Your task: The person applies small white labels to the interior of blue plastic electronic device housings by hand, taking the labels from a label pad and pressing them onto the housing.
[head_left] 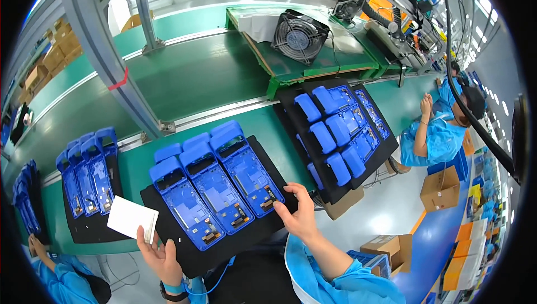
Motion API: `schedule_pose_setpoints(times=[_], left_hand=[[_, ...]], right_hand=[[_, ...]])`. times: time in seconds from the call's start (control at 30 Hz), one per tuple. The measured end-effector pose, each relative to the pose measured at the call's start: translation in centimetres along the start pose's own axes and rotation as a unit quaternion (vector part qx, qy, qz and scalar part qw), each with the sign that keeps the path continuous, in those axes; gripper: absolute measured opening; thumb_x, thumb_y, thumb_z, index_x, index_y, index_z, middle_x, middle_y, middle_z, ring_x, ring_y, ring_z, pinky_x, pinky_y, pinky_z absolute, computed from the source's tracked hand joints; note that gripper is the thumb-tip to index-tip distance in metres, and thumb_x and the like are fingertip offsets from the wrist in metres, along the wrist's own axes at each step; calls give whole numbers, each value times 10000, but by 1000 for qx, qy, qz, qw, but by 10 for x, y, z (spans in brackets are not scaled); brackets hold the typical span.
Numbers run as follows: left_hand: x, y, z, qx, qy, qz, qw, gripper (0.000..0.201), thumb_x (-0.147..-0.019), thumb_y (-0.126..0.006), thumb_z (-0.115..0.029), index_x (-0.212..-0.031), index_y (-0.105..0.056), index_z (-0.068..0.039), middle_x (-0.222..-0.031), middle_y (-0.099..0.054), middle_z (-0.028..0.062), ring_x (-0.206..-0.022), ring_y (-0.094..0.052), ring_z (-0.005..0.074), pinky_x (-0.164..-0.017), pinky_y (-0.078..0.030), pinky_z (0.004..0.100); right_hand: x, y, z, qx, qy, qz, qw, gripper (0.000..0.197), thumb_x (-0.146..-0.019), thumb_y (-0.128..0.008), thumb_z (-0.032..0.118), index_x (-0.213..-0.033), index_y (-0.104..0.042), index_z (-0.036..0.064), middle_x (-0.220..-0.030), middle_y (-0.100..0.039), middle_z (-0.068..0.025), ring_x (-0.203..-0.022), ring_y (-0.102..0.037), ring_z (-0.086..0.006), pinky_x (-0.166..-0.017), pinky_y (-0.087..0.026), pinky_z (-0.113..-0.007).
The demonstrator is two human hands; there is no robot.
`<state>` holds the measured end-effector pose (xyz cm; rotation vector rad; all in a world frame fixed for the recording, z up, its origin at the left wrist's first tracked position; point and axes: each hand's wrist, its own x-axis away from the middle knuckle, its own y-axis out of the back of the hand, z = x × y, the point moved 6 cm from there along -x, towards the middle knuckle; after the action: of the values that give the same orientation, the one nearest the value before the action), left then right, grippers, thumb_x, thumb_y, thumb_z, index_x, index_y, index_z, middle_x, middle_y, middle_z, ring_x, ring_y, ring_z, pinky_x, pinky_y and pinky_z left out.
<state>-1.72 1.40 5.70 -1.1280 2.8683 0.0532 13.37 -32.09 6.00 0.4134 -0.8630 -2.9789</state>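
Note:
My left hand (162, 259) is closed on a flat white square pad (133, 218) by its lower right corner, thumb and fingers pinching it. The pad is tilted beside a black foam mat (193, 262). On this mat lie three blue plastic device housings side by side: a left one (187, 214), a middle one (219, 192) and a right one (251, 176). Circuit parts and ribbon cables show in their lower ends. My right hand (299, 214) is at the lower end of the right housing, thumb and index finger apart, with nothing visible between them.
To the right, a black tray (358, 184) holds several blue housings. More housings (88, 175) stand on mats to the left along the green conveyor (184, 74). A fan (299, 35) sits on a raised platform behind. A metal post (106, 46) rises left; co-workers are on both sides.

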Motion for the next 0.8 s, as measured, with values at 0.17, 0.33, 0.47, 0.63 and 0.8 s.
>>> schedule_pose_setpoints(times=[0.17, 0.33, 0.47, 0.63, 0.8], left_hand=[[5, 6, 6, 13, 13, -8, 1000, 774, -833, -558, 141, -1534, -287, -45, -1448, -409, 173, -1203, -500, 213, -961, -450, 303], [20, 14, 1, -16, 13, -6, 1000, 792, -827, -566, 158, -1534, -273, -43, -1338, -486, 132, -937, -528, 92, -767, -463, 206], [39, 10, 11, -19, 41, 35, 998, 834, -805, -573, 174, -1540, -244, -44, -1215, -521, 104, -780, -484, 56, -636, -427, 174], [49, 7, 11, 22, 67, 12, 997, 824, -785, -623, 140, -1516, -272, 0, -1237, -512, 114, -864, -506, 92, -706, -483, 190], [67, -1, -2, -63, 10, 46, 997, 790, -786, -616, 140, -1498, -306, -4, -1259, -490, 117, -906, -508, 89, -684, -480, 179]], right_hand=[[6, -8, -41, -168, -101, 29, 980, 393, -854, -743, 116, -1175, -565, -24, -1281, -607, -155, -1155, -579, -200, -986, -458, -344], [-8, -5, -43, -162, -30, 17, 986, 328, -851, -718, 37, -1134, -566, -30, -1207, -656, -155, -1005, -647, -179, -902, -510, -318], [-37, -2, -38, -84, -86, 30, 992, 375, -844, -731, 97, -1158, -573, -35, -1061, -699, -159, -982, -674, -220, -899, -514, -332], [-35, -2, -14, 38, 47, 43, 997, 396, -833, -747, 190, -1136, -599, -18, -1040, -688, -199, -989, -674, -336, -890, -515, -378], [-52, 12, -1, 26, 80, -15, 996, 324, -801, -765, 169, -1047, -643, -2, -997, -692, -166, -917, -683, -319, -830, -531, -372]])
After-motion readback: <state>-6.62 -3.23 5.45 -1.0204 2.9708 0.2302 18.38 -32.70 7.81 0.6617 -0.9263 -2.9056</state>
